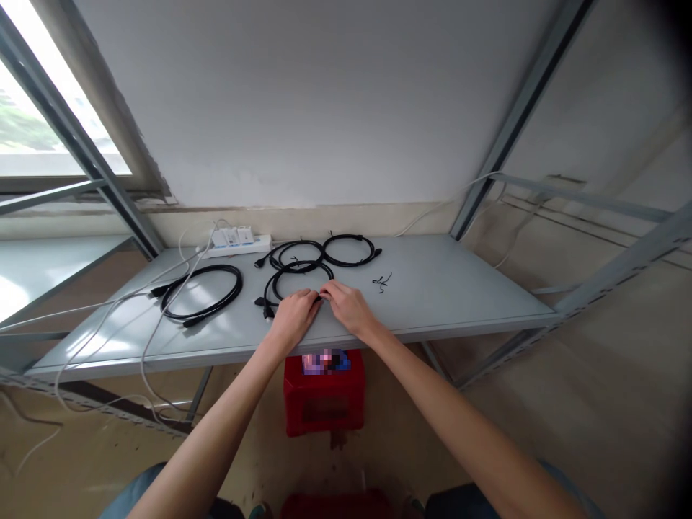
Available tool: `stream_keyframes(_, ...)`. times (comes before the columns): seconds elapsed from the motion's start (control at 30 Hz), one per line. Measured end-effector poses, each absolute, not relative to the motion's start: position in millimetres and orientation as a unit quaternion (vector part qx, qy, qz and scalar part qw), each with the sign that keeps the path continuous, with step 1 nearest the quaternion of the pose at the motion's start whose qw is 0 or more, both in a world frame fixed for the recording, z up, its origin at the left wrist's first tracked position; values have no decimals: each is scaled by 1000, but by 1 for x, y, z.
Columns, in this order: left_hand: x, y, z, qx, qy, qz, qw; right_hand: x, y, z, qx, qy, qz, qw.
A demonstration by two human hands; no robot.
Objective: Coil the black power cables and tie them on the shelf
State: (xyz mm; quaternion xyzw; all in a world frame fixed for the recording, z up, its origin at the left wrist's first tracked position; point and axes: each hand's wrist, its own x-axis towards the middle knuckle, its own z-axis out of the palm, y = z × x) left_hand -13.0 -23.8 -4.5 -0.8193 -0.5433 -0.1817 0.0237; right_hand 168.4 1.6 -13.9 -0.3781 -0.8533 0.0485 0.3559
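Where the two hands meet at the front of the grey shelf [459,288], they close on the near arc of a coiled black cable [286,270]. Left hand [295,313]: fingers curled down, pinched on the arc, knuckles up. Right hand [349,306]: same pinch, fingertips touching those of the left. The rest of the coil lies flat just beyond the fingers, its plug ends at its left side beside the left hand.

A larger coil [235,285] lies to the left, apart. Two more coils [349,238] lie behind, near a white power strip [238,241]. A black twist tie [381,282] lies just right of the right hand. Red crate [324,396] under the shelf.
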Motion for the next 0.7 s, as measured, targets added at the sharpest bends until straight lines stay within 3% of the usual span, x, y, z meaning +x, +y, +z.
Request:
stream_keyframes(0.27,-13,-24,-5,-829,-526,-190,34,168,2,-17,-378,-859,17,346)
stream_keyframes(0.5,-11,-25,-5,-816,-537,-174,127,169,4,-17,-435,-833,-39,339)
stream_keyframes(0.7,-8,-25,-4,-805,-572,-126,96,170,1,-13,-448,-840,-23,305)
